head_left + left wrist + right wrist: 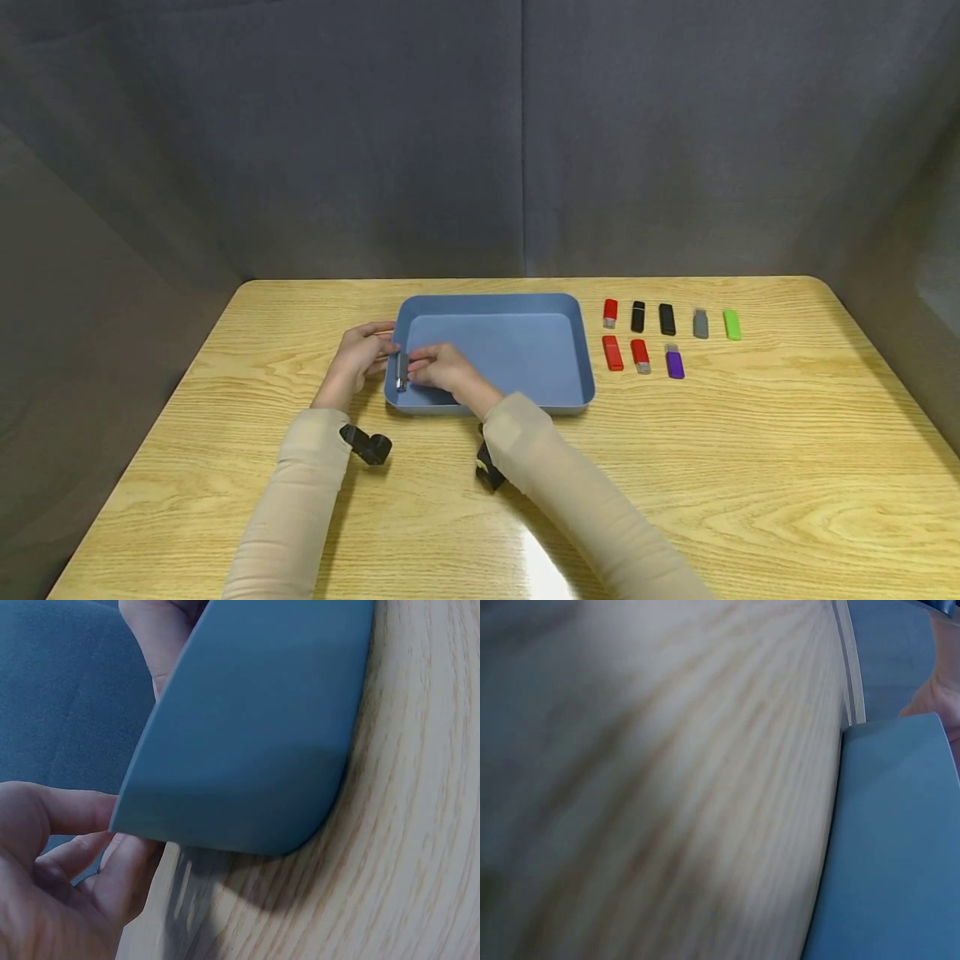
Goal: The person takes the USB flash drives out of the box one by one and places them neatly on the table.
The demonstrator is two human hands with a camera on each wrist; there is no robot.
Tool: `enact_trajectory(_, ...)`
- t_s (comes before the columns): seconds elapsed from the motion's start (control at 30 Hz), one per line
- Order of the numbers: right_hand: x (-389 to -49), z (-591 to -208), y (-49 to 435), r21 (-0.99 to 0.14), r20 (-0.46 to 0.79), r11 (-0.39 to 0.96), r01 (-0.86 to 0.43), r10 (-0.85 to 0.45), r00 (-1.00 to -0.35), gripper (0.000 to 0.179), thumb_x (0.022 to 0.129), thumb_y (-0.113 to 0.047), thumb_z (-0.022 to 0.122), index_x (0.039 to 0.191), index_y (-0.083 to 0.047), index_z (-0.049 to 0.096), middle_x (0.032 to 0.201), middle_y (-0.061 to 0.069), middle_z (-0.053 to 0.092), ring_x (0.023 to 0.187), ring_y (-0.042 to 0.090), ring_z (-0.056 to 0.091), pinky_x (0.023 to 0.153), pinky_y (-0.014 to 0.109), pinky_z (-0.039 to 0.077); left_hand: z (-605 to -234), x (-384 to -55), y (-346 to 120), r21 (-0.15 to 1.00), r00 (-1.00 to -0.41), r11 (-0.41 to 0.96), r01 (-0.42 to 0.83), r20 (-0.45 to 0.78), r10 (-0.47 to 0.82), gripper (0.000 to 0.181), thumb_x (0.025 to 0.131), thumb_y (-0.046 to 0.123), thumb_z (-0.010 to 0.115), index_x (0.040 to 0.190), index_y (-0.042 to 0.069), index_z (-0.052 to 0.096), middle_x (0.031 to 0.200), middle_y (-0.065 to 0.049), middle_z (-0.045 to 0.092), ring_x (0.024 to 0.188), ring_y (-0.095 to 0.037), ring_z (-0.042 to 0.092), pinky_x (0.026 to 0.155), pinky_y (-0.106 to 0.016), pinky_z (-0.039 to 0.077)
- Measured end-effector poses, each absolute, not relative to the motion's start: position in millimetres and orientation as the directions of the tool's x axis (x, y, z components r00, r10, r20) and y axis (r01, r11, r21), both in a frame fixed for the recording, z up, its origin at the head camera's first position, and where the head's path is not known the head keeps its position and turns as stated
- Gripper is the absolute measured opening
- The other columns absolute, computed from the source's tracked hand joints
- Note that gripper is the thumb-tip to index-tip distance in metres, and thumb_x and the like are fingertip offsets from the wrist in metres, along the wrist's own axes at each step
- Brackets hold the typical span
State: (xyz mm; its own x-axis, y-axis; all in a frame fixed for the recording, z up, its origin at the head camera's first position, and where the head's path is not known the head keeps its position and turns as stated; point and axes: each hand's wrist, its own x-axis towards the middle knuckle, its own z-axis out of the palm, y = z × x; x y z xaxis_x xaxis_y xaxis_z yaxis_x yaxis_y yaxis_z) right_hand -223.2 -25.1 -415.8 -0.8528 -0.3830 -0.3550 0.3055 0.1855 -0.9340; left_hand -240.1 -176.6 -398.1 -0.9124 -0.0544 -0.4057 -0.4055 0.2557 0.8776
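Observation:
A shallow blue tray (498,358) stands on the table. Inside, against its left wall, a grey-and-silver USB stick (401,372) points lengthwise toward me. My left hand (358,354) grips the tray's left side, thumb over the rim and fingers outside. Seen from the left wrist, those fingertips (90,810) meet the rim at a corner. Reaching over the tray's front wall, my right hand (446,369) has its fingertips right at the USB stick's right side, and the stick's top face shows uncovered. The right wrist view shows mostly table and the tray's outer wall (889,847).
Right of the tray, USB sticks lie in two rows: red ones (612,353), black ones (667,319), a grey one (701,323), a green one (732,325) and a purple one (675,362). A dark curtain (375,150) hangs behind the wooden table (750,483).

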Motion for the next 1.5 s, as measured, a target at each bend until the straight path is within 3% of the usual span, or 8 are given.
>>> enact_trajectory(0.37,-220,-417,-27,-0.925,-0.368,0.260,0.277,-0.437,-0.821,0.041,0.092,-0.002,0.058,0.131,0.009,0.051,0.121,0.024,0.063,0.110,0.032,0.063,0.089,0.032,0.055,-398,-239,-177,0.876,-0.913,0.262,-0.404,-0.405,-0.053,0.051,0.092,0.003,0.051,0.142,0.008,0.044,0.140,-0.016,0.050,0.086,-0.003,0.058,0.065,-0.012,0.049)
enact_trajectory(0.87,-232,-414,-1,-0.921,-0.391,0.125,0.370,-0.317,-0.864,0.042,0.093,0.001,0.052,0.134,0.007,0.047,0.128,0.027,0.056,0.117,0.034,0.058,0.096,0.035,0.052,-396,-239,-177,0.875,-0.913,0.269,-0.404,-0.403,-0.060,0.052,0.093,0.003,0.052,0.144,0.009,0.043,0.142,-0.016,0.050,0.087,-0.004,0.058,0.064,-0.013,0.048)
enact_trajectory(1.1,-239,-410,18,-0.926,-0.377,0.103,0.363,-0.243,-0.894,0.044,0.093,-0.004,0.053,0.136,0.003,0.047,0.127,0.023,0.055,0.091,0.016,0.059,0.093,0.032,0.053,-397,-238,-177,0.878,-0.914,0.262,-0.401,-0.402,-0.051,0.052,0.093,0.003,0.052,0.144,0.008,0.042,0.142,-0.017,0.049,0.084,-0.003,0.057,0.063,-0.012,0.048)
enact_trajectory(1.33,-244,-403,36,-0.931,-0.365,0.070,0.359,-0.229,-0.902,0.046,0.095,-0.004,0.052,0.139,0.004,0.042,0.133,0.022,0.051,0.092,0.014,0.057,0.098,0.034,0.051,-397,-238,-177,0.874,-0.911,0.261,-0.409,-0.410,-0.057,0.052,0.092,0.003,0.053,0.143,0.010,0.043,0.142,-0.015,0.050,0.082,-0.001,0.057,0.062,-0.012,0.048)
enact_trajectory(1.5,-248,-396,50,-0.928,-0.369,0.037,0.370,-0.208,-0.906,0.048,0.094,-0.004,0.053,0.140,0.004,0.042,0.124,0.017,0.055,0.081,0.008,0.056,0.083,0.023,0.054,-397,-239,-176,0.871,-0.911,0.273,-0.408,-0.408,-0.060,0.052,0.093,0.004,0.053,0.143,0.010,0.043,0.142,-0.015,0.049,0.082,-0.001,0.057,0.062,-0.013,0.047)
